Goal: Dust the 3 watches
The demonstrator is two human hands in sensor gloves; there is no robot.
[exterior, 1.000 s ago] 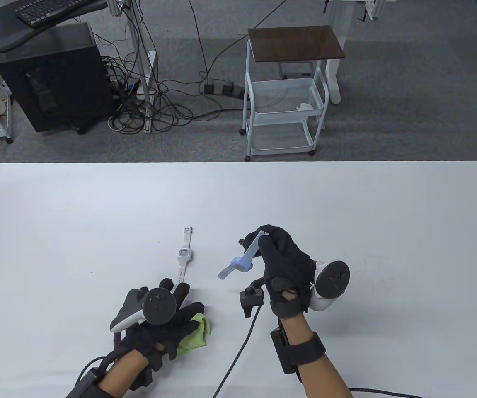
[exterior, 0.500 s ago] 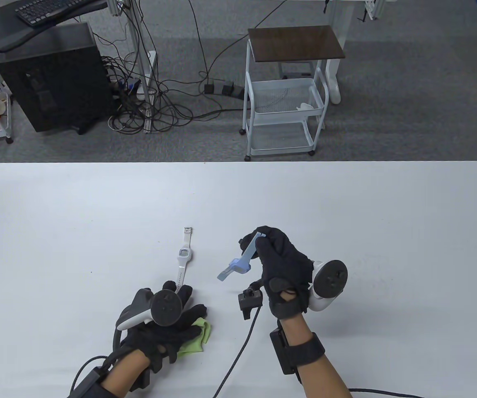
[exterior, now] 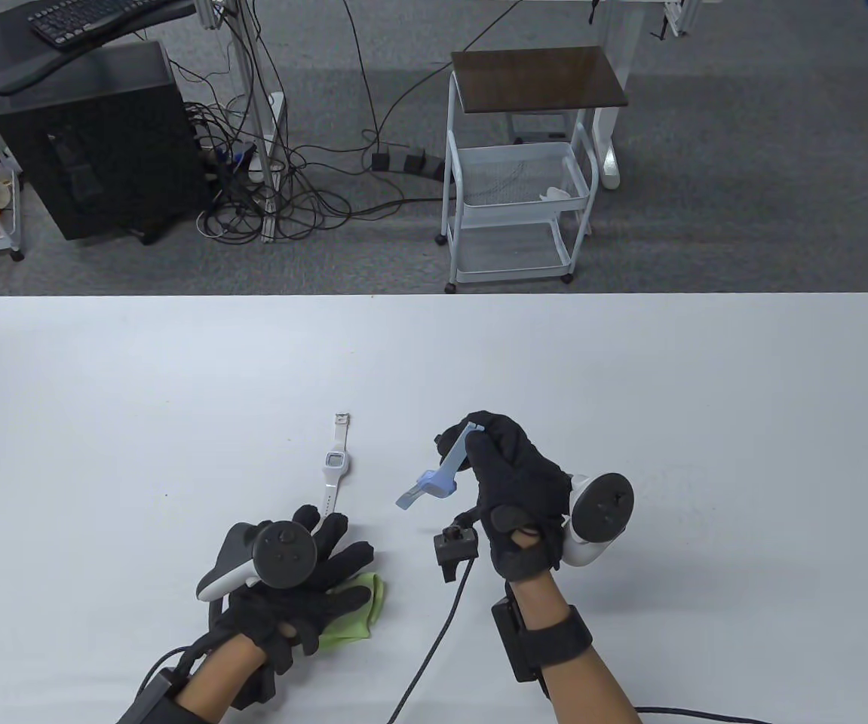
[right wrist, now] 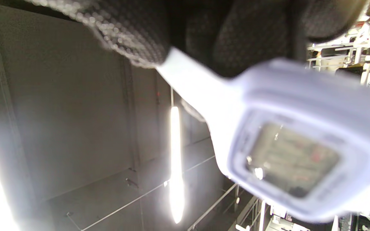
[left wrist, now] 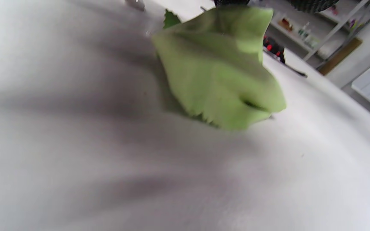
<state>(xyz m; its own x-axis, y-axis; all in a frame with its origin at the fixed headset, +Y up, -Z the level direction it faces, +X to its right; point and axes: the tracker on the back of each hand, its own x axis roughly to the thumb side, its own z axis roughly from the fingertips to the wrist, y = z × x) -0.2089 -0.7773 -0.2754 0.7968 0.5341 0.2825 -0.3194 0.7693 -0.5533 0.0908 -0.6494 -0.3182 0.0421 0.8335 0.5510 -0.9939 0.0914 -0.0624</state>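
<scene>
My right hand (exterior: 513,471) is raised above the table and pinches one strap end of a light blue watch (exterior: 434,480). Its case and other strap hang down to the left. In the right wrist view the blue watch (right wrist: 287,160) fills the frame with its face toward the camera. A white watch (exterior: 335,460) lies flat on the table (exterior: 139,392), just beyond my left hand (exterior: 313,573). That hand holds a bunched green cloth (exterior: 362,611) low over the table. The green cloth (left wrist: 217,67) hangs from my fingers (left wrist: 231,2). No third watch shows.
A black cable (exterior: 441,633) runs from my right wrist across the table's front. Beyond the far edge stand a white wire cart (exterior: 520,188) and a black computer tower (exterior: 98,143) on the floor.
My left hand has shifted slightly right and then back left with the cloth. The right hand and the blue watch have barely moved.
</scene>
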